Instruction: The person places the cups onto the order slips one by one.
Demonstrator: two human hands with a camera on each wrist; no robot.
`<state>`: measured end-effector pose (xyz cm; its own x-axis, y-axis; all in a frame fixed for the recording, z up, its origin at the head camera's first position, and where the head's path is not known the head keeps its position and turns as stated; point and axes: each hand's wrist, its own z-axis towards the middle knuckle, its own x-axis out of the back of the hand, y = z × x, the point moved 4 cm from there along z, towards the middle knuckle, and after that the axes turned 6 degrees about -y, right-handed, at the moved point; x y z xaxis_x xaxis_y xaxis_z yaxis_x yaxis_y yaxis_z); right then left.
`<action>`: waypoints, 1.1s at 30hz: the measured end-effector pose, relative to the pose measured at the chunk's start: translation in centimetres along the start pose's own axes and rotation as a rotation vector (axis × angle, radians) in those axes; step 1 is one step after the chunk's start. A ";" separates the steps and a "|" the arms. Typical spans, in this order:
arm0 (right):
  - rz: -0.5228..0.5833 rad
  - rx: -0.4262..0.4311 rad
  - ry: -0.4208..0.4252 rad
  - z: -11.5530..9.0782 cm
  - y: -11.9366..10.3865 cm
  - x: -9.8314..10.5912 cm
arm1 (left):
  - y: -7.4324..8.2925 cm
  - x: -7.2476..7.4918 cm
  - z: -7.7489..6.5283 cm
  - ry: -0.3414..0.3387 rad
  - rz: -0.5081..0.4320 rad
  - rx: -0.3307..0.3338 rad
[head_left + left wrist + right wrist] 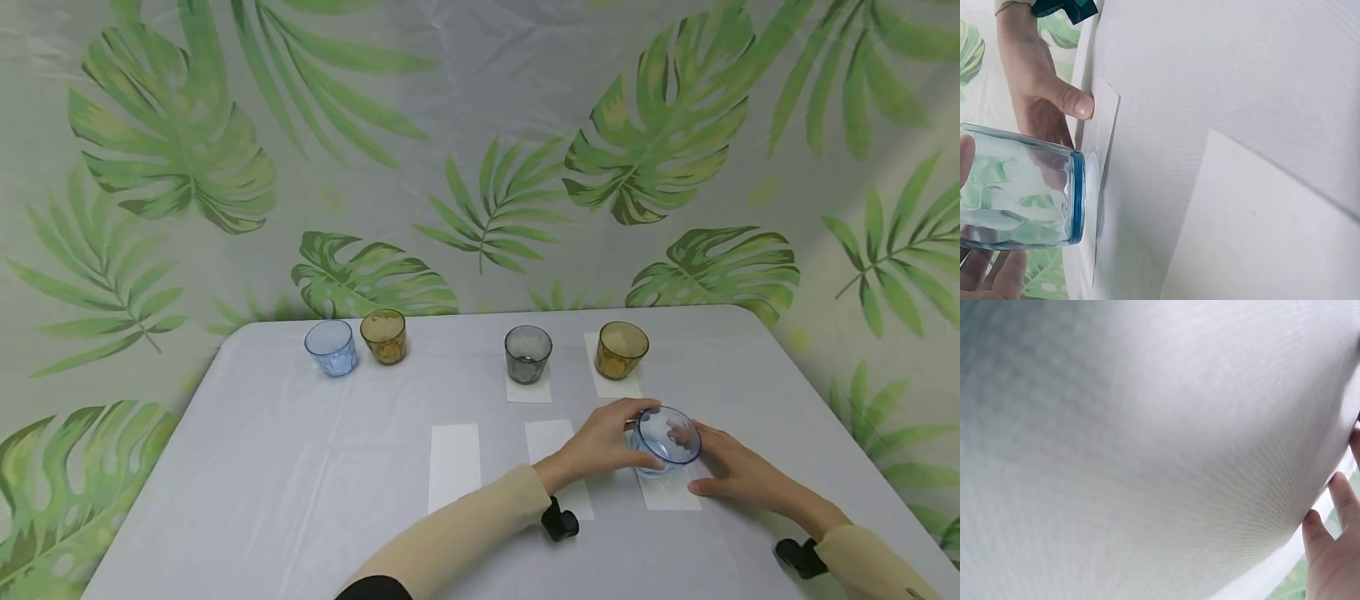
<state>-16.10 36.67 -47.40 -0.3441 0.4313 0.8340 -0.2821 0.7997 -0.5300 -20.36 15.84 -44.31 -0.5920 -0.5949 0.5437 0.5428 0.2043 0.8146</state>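
My left hand grips a clear blue glass from its left side, with fingers and thumb around it. In the left wrist view the thick base of that glass is close to a white paper card; contact is hard to judge. My right hand is at the right side of the glass, thumb apart and fingers partly behind it. Whether those fingers touch the glass cannot be told. The right wrist view is mostly white cloth, with a few fingertips at its right edge.
Toward the back stand a grey glass and an amber glass on white cards. Farther left are another blue glass and another amber glass. Two more cards lie in front, one a white strip. A leaf-print cloth hangs behind.
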 end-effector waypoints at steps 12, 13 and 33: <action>0.016 -0.009 -0.008 -0.1 0.1 -0.1 | -0.5 -0.9 0.5 -0.007 0.026 0.024; 0.011 -0.006 -0.011 -0.1 0.0 -0.1 | -0.5 -0.9 0.6 -0.010 0.036 0.029; 0.007 0.094 0.031 0.0 -0.5 0.0 | -1.0 -1.5 1.0 -0.037 0.095 0.047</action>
<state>-15.94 36.34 -47.14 -0.3191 0.4506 0.8338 -0.3634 0.7543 -0.5467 -20.57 17.33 -45.74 -0.5612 -0.5420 0.6256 0.5695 0.2956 0.7670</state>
